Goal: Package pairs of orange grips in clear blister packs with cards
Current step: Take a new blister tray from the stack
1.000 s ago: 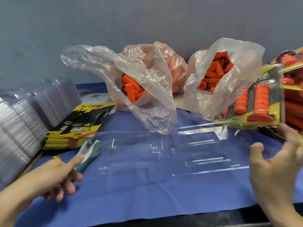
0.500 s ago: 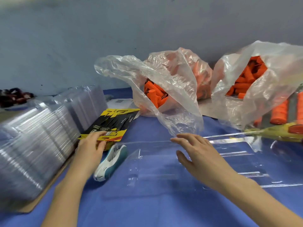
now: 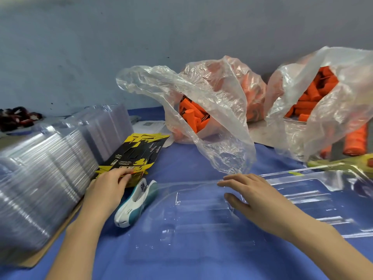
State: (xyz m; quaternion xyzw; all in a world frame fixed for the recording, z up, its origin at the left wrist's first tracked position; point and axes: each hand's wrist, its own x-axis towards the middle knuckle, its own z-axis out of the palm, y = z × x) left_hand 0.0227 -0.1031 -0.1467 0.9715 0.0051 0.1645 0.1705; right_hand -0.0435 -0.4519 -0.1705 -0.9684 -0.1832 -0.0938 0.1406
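Note:
An open clear blister pack (image 3: 201, 215) lies flat on the blue cloth before me. My right hand (image 3: 248, 196) rests on its far edge with fingers spread. A stack of yellow-and-black cards (image 3: 137, 158) sits left of centre, and my left hand (image 3: 107, 188) pinches the near edge of the top card. Two clear plastic bags hold orange grips: one bag (image 3: 193, 116) at centre, another bag (image 3: 314, 98) at right. A packed blister with orange grips (image 3: 355, 142) lies at the far right.
A tall stack of empty clear blisters (image 3: 40, 172) fills the left side. A white and teal stapler (image 3: 137, 201) lies between my hands. A white paper sheet (image 3: 151, 125) sits behind the cards. Dark red items (image 3: 18, 118) lie far left by the wall.
My right hand came from the far right to the blister's far edge. My left hand moved from the stapler up to the card stack and now pinches the top card.

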